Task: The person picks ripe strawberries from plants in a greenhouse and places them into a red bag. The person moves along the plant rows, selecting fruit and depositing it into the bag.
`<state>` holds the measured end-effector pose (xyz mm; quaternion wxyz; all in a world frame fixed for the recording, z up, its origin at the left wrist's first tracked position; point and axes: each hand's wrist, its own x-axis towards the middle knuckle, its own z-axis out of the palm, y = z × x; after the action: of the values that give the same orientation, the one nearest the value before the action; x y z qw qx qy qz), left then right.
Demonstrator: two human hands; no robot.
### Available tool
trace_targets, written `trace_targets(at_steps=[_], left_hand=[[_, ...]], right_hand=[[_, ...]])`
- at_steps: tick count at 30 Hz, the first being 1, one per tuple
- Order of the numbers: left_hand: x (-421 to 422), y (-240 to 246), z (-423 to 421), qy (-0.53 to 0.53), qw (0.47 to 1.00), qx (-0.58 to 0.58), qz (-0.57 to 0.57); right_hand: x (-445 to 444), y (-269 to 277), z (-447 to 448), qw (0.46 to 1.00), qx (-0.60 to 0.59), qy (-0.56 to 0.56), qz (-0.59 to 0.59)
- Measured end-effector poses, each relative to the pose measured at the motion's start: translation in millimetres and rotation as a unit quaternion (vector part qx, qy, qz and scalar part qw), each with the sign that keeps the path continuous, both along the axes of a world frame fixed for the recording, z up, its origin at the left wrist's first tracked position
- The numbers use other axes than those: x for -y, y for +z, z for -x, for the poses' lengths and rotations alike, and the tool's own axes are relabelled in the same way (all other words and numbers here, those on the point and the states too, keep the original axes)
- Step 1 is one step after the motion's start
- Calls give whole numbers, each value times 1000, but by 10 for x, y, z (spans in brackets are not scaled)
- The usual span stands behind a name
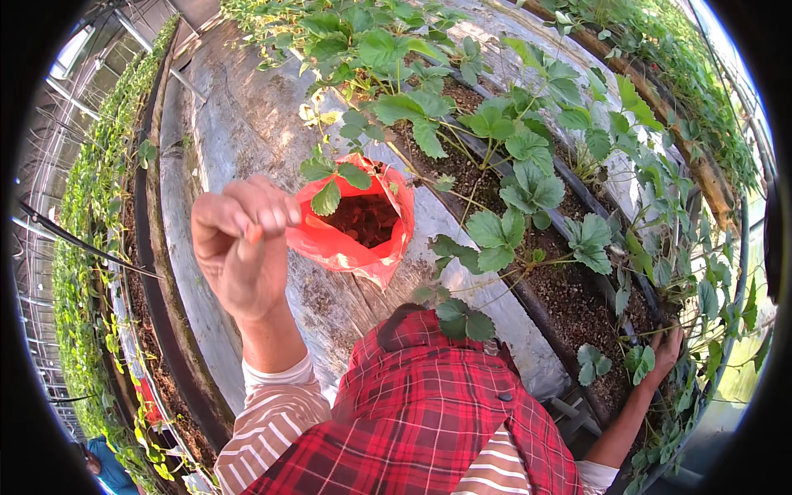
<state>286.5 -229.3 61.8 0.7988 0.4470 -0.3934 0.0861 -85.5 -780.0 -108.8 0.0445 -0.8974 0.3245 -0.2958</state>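
My left hand [244, 241] is raised beside a red plastic bag [393, 250], its fingers bent in. Between thumb and fingers it pinches a small red-orange thing [254, 233], too blurred to name closely. The bag gapes upward with dark, dry-looking plant scraps [362, 223] inside, and a three-part green leaf [328, 198] hangs over its mouth. My right hand [667, 349] reaches into the strawberry plants [594, 244] at the far side of the raised bed. Leaves surround it, and whether its fingers grip anything cannot be seen.
Black pipes [578, 192] run along the soil [557, 303] of the planting bed. A grey ground sheet [210, 167] covers the aisle. Another row of plants [93, 260] stands to the left, and a person in blue [108, 461] is beyond it at lower left.
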Motion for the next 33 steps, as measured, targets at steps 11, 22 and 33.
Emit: trace_targets(at_steps=[11,22,33], left_hand=[[-677,-1477,-861,416,761,-277,-414],[1770,773,239,-150,945,219,-191],[5192,-172,619,-246,493,568,-611]], right_hand=[[-581,359,-335,997,1,-56,49],[-870,634,-517,994,34,-99,-14],[-820,524,-496,991,28,-128,-28]])
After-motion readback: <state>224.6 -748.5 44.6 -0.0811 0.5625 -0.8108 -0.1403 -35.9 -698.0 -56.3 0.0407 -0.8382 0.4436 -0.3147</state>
